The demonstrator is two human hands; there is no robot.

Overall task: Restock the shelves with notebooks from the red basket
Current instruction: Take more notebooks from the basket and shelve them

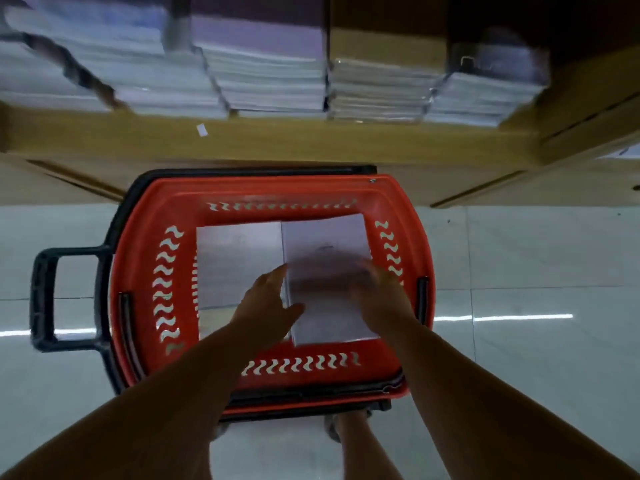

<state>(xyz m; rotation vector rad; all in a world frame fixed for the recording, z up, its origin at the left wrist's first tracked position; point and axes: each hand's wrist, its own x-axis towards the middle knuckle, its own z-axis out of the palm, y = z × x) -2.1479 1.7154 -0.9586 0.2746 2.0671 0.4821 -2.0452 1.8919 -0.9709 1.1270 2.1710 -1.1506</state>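
Note:
A red basket (pixel 138 271) stands on the floor below a wooden shelf (pixel 277 140). Inside it lie two piles of pale notebooks: a left pile (pixel 239 258) and a right pile (pixel 325 237). Both my hands reach down into the basket at the right pile. My left hand (pixel 268 301) rests at its left edge with fingers spread. My right hand (pixel 377 296) is blurred at its right edge, and its grip cannot be made out. On the shelf stand several stacks of wrapped notebooks (pixel 273 81).
The basket has a black handle (pixel 45 299) sticking out to the left. Pale tiled floor (pixel 536 271) surrounds the basket. A foot in a sandal (pixel 346 424) shows just behind the basket. More wooden shelving (pixel 588 109) stands at the right.

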